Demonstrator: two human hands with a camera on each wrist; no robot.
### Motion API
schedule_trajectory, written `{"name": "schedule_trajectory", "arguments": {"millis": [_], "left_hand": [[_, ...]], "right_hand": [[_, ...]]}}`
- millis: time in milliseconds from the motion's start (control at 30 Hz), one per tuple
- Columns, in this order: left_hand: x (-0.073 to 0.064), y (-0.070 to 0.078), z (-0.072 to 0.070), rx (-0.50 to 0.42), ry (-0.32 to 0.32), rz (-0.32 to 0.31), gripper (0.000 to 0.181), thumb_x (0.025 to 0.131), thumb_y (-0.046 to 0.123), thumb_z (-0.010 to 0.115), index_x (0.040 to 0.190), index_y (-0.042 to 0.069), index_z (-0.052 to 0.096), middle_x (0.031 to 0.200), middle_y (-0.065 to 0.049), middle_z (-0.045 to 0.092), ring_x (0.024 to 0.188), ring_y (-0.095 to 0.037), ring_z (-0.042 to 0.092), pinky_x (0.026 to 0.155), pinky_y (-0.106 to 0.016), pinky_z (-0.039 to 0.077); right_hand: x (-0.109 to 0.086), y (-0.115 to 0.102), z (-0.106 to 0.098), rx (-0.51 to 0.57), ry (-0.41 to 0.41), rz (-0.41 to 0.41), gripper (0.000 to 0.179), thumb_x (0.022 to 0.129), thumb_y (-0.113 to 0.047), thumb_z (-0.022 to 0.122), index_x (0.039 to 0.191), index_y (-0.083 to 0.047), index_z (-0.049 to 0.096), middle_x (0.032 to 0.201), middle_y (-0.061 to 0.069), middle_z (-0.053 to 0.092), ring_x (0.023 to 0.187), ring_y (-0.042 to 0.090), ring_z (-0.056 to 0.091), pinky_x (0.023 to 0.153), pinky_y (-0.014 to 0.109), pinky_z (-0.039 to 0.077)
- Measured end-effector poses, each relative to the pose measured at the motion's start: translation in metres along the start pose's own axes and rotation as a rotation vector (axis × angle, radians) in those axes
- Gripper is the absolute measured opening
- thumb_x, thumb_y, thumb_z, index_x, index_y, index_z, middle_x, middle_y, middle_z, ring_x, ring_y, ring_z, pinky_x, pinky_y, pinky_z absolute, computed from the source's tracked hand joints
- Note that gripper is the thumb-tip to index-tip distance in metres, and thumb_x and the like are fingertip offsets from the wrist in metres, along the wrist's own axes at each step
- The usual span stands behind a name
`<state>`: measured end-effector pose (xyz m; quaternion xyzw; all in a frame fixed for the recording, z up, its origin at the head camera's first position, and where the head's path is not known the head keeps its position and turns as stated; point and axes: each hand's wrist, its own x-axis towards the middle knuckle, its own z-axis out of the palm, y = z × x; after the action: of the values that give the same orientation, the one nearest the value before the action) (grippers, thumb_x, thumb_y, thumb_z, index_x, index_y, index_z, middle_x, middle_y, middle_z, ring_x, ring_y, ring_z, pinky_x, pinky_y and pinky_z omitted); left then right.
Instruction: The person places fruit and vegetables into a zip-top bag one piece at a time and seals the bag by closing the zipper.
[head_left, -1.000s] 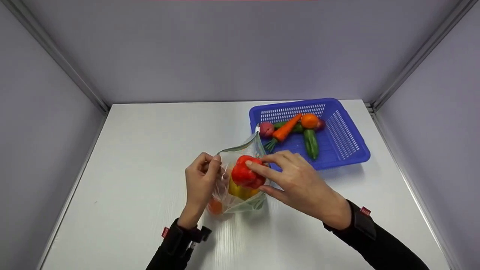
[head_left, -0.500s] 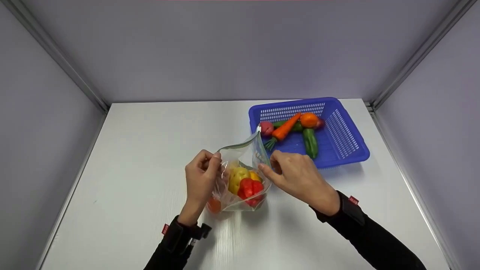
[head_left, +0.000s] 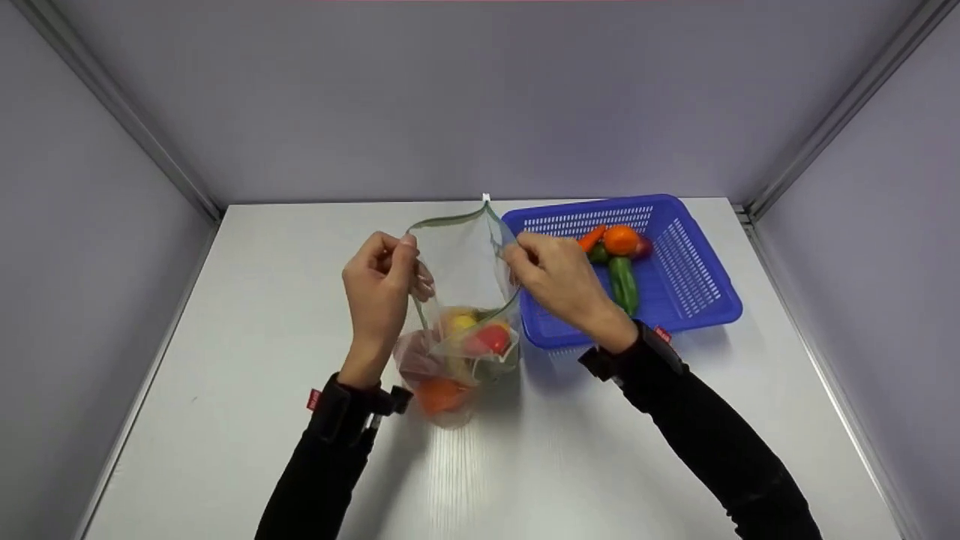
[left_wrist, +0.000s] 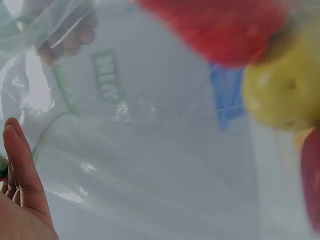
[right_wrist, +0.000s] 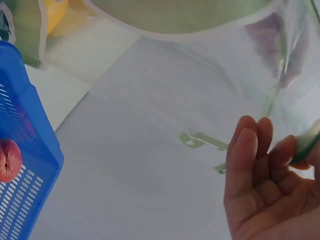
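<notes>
A clear zip bag [head_left: 457, 259] hangs between both hands with its mouth spread apart. My left hand [head_left: 379, 289] pinches the left side of its rim. On the opposite side, my right hand [head_left: 562, 281] pinches the rim, fingers curled. Low in the bag lie a red bell pepper [head_left: 493, 339], a yellow fruit or vegetable [head_left: 459, 322] and an orange round item [head_left: 441, 394], blurred through the plastic. The left wrist view shows the red pepper [left_wrist: 220, 30] and the yellow piece [left_wrist: 282, 82] through the film, with a dark red item [left_wrist: 312, 180] at the edge.
Right of the bag stands a blue plastic basket [head_left: 705, 300]. In it lie a carrot [head_left: 592, 238], an orange [head_left: 621, 240], a cucumber [head_left: 623, 285] and a reddish round piece [head_left: 643, 247]. The right wrist view shows a pinkish fruit [right_wrist: 9, 160] in the basket.
The red bell pepper went from my right hand into the bag. My right hand then took the bag's rim, and both hands raised the bag up and slightly left.
</notes>
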<state>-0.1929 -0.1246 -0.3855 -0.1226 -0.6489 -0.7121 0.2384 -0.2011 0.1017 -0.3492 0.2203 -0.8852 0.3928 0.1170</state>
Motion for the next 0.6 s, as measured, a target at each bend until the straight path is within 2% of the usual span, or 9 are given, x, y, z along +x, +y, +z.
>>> {"name": "schedule_trajectory", "arguments": {"millis": [133, 233, 367, 467, 600], "left_hand": [[0.026, 0.003, -0.001, 0.005, 0.029, 0.059, 0.026, 0.104, 0.009, 0.06, 0.081, -0.002, 0.059, 0.06, -0.014, 0.063, 0.043, -0.019, 0.059, 0.042, -0.03, 0.051], [0.032, -0.003, -0.002, 0.026, 0.021, 0.056, 0.025, 0.105, 0.01, 0.06, 0.082, -0.001, 0.06, 0.06, -0.014, 0.064, 0.043, -0.018, 0.059, 0.042, -0.029, 0.051], [0.021, -0.012, -0.004, 0.063, -0.015, -0.031, 0.025, 0.104, 0.01, 0.06, 0.081, 0.0, 0.06, 0.059, -0.012, 0.064, 0.042, -0.016, 0.058, 0.04, -0.028, 0.05], [0.011, -0.014, -0.008, 0.098, -0.044, -0.08, 0.024, 0.103, 0.01, 0.061, 0.081, 0.002, 0.06, 0.058, -0.011, 0.064, 0.041, -0.016, 0.058, 0.041, -0.027, 0.051], [0.006, -0.013, -0.01, 0.116, -0.057, -0.08, 0.023, 0.104, 0.012, 0.062, 0.083, 0.002, 0.06, 0.06, -0.011, 0.064, 0.043, -0.016, 0.059, 0.044, -0.027, 0.052]], "right_hand": [[0.019, 0.003, 0.0, 0.092, 0.024, 0.028, 0.034, 0.105, -0.021, 0.054, 0.073, -0.012, 0.062, 0.069, 0.0, 0.063, 0.057, 0.015, 0.048, 0.053, 0.027, 0.032], [0.025, 0.008, 0.003, 0.113, 0.014, 0.058, 0.035, 0.106, -0.026, 0.054, 0.076, -0.011, 0.063, 0.069, 0.0, 0.062, 0.057, 0.016, 0.046, 0.053, 0.027, 0.032], [0.021, 0.024, 0.006, 0.108, -0.037, 0.088, 0.038, 0.109, -0.033, 0.052, 0.078, -0.013, 0.059, 0.07, -0.002, 0.055, 0.061, 0.016, 0.047, 0.058, 0.028, 0.033], [0.014, 0.042, -0.001, 0.079, -0.083, 0.13, 0.041, 0.11, -0.038, 0.047, 0.08, -0.014, 0.058, 0.073, 0.0, 0.052, 0.069, 0.018, 0.051, 0.065, 0.03, 0.036], [0.013, 0.072, -0.02, -0.083, -0.202, 0.21, 0.039, 0.11, -0.039, 0.048, 0.09, -0.009, 0.065, 0.082, 0.004, 0.058, 0.078, 0.023, 0.055, 0.073, 0.036, 0.042]]}}
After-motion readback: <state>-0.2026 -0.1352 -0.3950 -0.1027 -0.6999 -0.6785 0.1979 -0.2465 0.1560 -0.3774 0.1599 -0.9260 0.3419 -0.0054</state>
